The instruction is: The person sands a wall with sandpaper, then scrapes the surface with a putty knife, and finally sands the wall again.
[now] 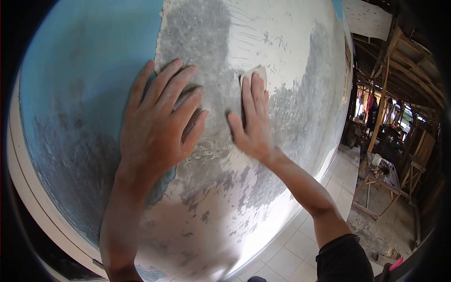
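Observation:
A wall with peeling blue paint on the left and bare grey and white plaster fills the view. My left hand lies flat on it with fingers spread, resting at the edge of the blue paint. My right hand presses a small pale sanding pad against the plaster; only the pad's top edge shows above my fingertips. Scratch lines mark the white plaster above and to the right of the pad.
A white tiled floor runs along the wall's base at lower right. Further right stand wooden posts and beams, a cluttered wooden workbench and rubble on the ground. A pale frame edge borders the wall at the left.

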The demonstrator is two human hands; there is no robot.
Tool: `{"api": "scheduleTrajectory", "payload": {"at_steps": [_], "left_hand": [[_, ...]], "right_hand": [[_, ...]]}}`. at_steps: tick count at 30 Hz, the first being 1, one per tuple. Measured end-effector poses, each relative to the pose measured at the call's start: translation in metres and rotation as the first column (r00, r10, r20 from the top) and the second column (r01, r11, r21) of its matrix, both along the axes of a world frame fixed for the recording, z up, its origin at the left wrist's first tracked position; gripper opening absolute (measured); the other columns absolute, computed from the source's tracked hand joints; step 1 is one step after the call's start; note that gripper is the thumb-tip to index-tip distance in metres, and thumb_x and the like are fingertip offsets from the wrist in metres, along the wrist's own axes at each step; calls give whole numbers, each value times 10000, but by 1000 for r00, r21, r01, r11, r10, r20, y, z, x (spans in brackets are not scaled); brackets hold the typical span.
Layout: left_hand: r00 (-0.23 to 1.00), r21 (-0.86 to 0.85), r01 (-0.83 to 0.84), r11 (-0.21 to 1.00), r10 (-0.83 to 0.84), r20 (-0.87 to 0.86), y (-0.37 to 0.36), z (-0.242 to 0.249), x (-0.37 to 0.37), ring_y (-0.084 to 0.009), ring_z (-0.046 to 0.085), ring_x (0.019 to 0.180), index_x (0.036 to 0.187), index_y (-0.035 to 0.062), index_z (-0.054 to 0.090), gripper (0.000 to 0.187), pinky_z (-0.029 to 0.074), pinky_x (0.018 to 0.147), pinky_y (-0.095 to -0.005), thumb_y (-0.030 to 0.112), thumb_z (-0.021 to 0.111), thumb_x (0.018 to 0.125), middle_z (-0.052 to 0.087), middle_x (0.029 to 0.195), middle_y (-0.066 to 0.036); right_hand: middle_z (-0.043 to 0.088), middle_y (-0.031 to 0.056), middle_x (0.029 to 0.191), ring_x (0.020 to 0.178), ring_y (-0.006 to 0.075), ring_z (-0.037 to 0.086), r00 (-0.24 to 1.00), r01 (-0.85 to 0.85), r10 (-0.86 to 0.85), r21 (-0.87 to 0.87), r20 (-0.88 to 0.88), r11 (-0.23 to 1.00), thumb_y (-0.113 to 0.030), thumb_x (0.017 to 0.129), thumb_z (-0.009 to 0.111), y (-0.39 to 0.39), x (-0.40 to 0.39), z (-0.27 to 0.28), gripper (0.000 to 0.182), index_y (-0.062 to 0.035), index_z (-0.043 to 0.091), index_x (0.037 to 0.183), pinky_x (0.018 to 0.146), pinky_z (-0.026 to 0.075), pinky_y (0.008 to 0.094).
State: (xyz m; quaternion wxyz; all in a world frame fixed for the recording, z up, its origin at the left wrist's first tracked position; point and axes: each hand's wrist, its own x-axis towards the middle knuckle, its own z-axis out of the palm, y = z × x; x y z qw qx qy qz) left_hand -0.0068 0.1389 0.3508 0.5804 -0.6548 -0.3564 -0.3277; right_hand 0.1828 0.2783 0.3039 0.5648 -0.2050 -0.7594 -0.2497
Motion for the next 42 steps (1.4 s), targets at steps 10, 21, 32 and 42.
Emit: {"api": "scheduleTrajectory", "payload": {"at_steps": [10,21,32,42], "left_hand": [[1000,30,-4,1000,4,0,2,1,2,-291,459,1264,1031,70,662,246,301,1106,-522,206,657,826,557,1264,-95],[1000,18,4,1000,-4,15,3,0,3,-285,449,1268,1018,73,660,231,298,1106,-523,213,644,835,550,1266,-91],[1000,1,-4,1000,4,26,0,-1,3,-284,449,1272,1021,69,652,241,291,1109,-531,212,650,828,552,1263,-96],[1000,19,-6,1000,5,28,1,-1,4,-280,449,1274,1017,73,649,220,298,1107,-531,202,644,838,559,1254,-93]], "right_hand": [[203,259,1531,1432,417,155,993,-63,68,57,-100,996,-244,1003,414,16,12,36,530,-17,300,1468,1152,172,491],[325,197,1501,1401,395,269,996,-86,87,184,3,979,-100,982,465,25,20,26,450,-24,404,1420,1142,241,480],[192,234,1545,1439,397,157,961,60,-88,111,262,992,-292,988,429,11,24,-16,607,1,236,1483,1158,152,504],[214,251,1533,1429,416,179,979,-40,26,61,204,997,-313,980,443,3,18,-27,646,36,224,1477,1152,140,509]]}}
